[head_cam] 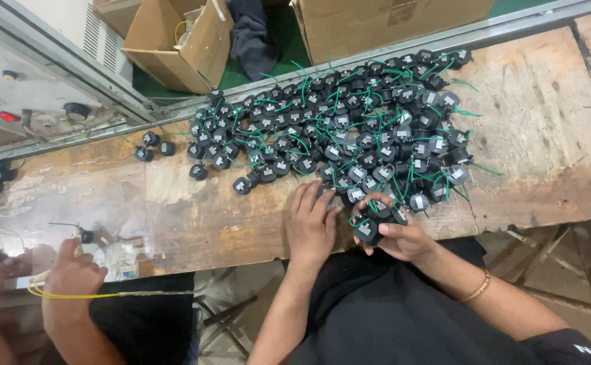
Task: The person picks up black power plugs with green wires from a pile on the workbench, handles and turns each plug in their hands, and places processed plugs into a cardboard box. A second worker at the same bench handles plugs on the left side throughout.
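Our left hand point(311, 226) lies palm down on the worn wooden surface point(545, 135), fingers loosely spread and flat, the fingertips touching the near edge of the big heap of small round black components with green wire leads point(349, 122). It grips nothing that we can see. Our right hand point(403, 236) is closed around one round black component with a grey label and green wires point(366, 230), thumb on one side and fingers curled on the other, holding it just off the surface edge, right beside the heap. A thin gold bangle point(476, 287) sits on our right wrist.

The heap spreads across the middle of the surface from left to upper right; we count well over a hundred pieces, though they overlap too thickly for an exact figure. Three loose black pieces point(153, 147) sit apart at its left end, and two more point(199, 172) lie just below the edge there.

At the lower left another person's hand point(72, 270) holds a yellow cable point(72, 295) and touches one further black piece point(87, 236); a second hand of theirs shows at the frame edge. Beyond the surface we see two brown cardboard boxes point(174, 40) on a green floor and a grey machine panel with two red displays point(11, 101).
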Demonstrator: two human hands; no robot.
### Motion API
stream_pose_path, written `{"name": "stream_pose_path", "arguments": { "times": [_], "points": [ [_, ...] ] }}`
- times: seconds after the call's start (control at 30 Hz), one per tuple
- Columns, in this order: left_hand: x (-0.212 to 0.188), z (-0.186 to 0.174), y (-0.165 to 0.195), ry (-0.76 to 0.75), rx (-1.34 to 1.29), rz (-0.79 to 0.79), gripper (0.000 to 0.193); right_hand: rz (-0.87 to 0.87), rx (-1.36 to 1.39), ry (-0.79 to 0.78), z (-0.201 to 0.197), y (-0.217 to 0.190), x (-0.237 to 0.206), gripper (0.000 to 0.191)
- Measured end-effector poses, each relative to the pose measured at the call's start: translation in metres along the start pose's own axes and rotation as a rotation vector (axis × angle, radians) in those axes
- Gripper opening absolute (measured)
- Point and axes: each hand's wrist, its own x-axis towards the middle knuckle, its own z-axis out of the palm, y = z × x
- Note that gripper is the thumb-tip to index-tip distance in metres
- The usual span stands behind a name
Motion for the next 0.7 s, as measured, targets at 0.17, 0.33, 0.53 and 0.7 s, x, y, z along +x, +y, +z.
{"name": "stream_pose_path", "arguments": {
  "times": [0.17,0.33,0.53,0.7],
  "points": [
    [-0.014,-0.002,0.002,0.01,-0.006,-0.18,0.02,-0.004,0.017,-0.016,0.0,0.001,-0.001,0.06],
    [-0.018,-0.017,-0.027,-0.077,-0.165,-0.382,0.026,0.01,0.021,0.012,0.009,-0.003,0.003,0.064],
    [-0.028,-0.018,-0.011,-0.213,-1.092,-0.565,0.044,-0.013,-0.021,0.059,0.016,-0.004,0.005,0.072],
    [-0.013,-0.009,0.012,-0.165,-0.789,-0.197,0.045,-0.017,-0.077,0.047,0.012,-0.001,0.003,0.077]
  ]
}}
